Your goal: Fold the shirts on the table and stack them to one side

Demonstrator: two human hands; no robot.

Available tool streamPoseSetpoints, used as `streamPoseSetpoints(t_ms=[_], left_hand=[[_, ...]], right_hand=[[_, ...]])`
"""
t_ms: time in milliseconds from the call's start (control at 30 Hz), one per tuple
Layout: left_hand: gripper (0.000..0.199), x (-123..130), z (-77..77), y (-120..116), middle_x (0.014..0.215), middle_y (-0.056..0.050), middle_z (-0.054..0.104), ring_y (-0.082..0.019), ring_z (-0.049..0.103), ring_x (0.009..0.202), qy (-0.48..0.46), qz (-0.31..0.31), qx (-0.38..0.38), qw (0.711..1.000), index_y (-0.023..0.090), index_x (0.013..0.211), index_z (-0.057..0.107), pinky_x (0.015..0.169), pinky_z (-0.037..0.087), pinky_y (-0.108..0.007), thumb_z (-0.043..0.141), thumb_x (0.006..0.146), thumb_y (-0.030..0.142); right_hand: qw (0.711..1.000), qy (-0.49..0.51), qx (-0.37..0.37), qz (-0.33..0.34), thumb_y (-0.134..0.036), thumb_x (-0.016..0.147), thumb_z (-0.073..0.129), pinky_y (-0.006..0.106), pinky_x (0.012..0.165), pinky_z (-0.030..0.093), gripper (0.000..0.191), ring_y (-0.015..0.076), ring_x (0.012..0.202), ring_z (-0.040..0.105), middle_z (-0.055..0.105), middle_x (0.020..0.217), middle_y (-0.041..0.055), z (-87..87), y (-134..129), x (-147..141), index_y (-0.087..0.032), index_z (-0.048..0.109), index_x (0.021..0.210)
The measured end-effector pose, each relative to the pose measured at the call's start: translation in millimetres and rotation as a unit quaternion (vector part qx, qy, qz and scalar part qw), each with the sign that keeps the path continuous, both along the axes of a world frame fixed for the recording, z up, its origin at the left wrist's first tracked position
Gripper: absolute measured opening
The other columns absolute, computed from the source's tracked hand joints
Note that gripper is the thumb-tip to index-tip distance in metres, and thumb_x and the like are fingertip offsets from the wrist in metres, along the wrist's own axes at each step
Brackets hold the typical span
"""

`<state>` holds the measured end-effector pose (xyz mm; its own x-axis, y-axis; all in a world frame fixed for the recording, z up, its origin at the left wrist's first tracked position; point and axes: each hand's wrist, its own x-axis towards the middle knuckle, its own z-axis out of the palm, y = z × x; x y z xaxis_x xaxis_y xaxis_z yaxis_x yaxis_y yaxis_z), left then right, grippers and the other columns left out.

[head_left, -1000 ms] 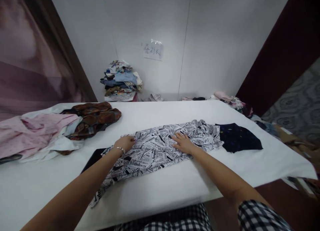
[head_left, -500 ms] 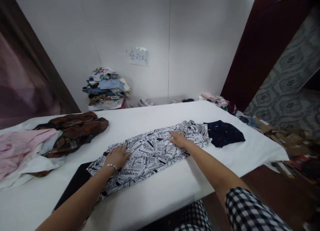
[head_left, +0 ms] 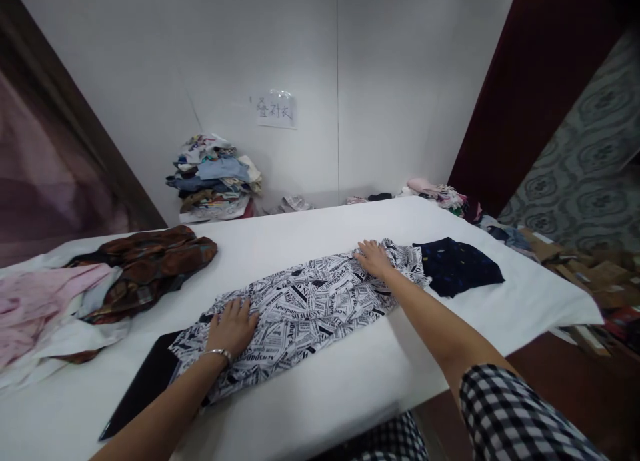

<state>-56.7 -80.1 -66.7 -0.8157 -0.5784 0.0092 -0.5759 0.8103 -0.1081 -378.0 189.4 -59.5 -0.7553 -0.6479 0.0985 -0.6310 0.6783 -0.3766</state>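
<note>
A black-and-white newspaper-print garment (head_left: 310, 308) lies stretched lengthwise on the white-covered table (head_left: 280, 241). Flat on its left part rests my left hand (head_left: 234, 328), fingers spread, a bracelet at the wrist. My right hand (head_left: 374, 260) lies with open fingers on the upper right part, beside the bunched end. A flat black item (head_left: 145, 381) sticks out from under the garment's left end. Touching or close to the right end is a dark navy folded cloth (head_left: 457, 266) with small spots.
Brown patterned clothing (head_left: 160, 261) and pink clothing (head_left: 45, 301) lie on the table's left. A tall clothes pile (head_left: 215, 178) stands by the wall under a paper sign (head_left: 276, 109). More clothes (head_left: 435, 193) and cardboard boxes (head_left: 595, 274) are at the right.
My right hand has slid right and away along the garment, toward its bunched end. My left hand stays on the left part, with its fingers more spread. The view has shifted slightly.
</note>
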Motion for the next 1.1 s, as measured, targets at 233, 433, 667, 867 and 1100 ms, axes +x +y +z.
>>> streamPoseSetpoints(t_ms=[233,433,667,867,1100], left_hand=[[0.06,0.4,-3.9,-2.1,0.148,-0.016,0.038,-0.031,0.032,0.137,0.002,0.009,-0.005,1.0,0.009,0.14,0.043,0.107,0.027,-0.054,0.025,0.091,0.038],[0.06,-1.3,-7.6,-5.3,0.148,-0.018,0.038,-0.031,0.031,0.137,0.013,0.007,0.002,1.0,0.008,0.14,0.043,0.107,0.026,-0.055,0.027,0.09,0.037],[0.061,-1.4,-6.1,-5.5,0.148,-0.016,0.038,-0.031,0.03,0.137,0.013,0.015,0.005,1.0,0.009,0.14,0.044,0.109,0.025,-0.053,0.027,0.089,0.038],[0.062,0.2,-8.5,-7.4,0.15,-0.014,0.035,-0.03,0.028,0.139,-0.002,0.022,0.001,1.0,0.009,0.142,0.041,0.11,0.024,-0.052,0.026,0.089,0.037],[0.064,4.8,-21.2,-17.9,0.147,-0.016,0.039,-0.032,0.031,0.138,0.037,-0.004,0.0,0.999,0.007,0.138,0.048,0.109,0.024,-0.055,0.027,0.085,0.038]], right_hand=[[0.993,-0.048,0.11,0.011,-0.058,0.092,0.029,0.055,0.112,0.007,0.067,0.0302,0.145,0.006,0.011,0.158,0.0106,-22.1,-8.5,16.5,-0.02,0.027,0.148],[0.998,-0.024,0.046,-0.019,-0.045,0.095,0.032,0.033,0.113,0.022,0.053,0.0182,0.138,0.03,0.038,0.149,0.0047,2.6,13.0,-13.8,-0.022,0.041,0.142],[0.99,0.011,0.034,-0.139,-0.03,0.095,0.033,0.029,0.108,0.029,0.051,0.0212,0.133,0.041,0.045,0.143,0.0145,29.3,75.7,-77.5,-0.007,0.041,0.14],[0.986,-0.019,0.08,-0.142,-0.048,0.084,0.057,0.031,0.093,0.044,0.061,0.0265,0.117,0.056,0.059,0.128,0.0156,15.5,68.7,-97.9,-0.015,0.048,0.136],[0.972,0.016,0.106,-0.211,-0.028,0.092,0.043,0.032,0.087,0.044,0.033,0.0263,0.108,0.061,0.065,0.111,0.0206,-3.3,63.8,-101.2,-0.012,0.063,0.113]])
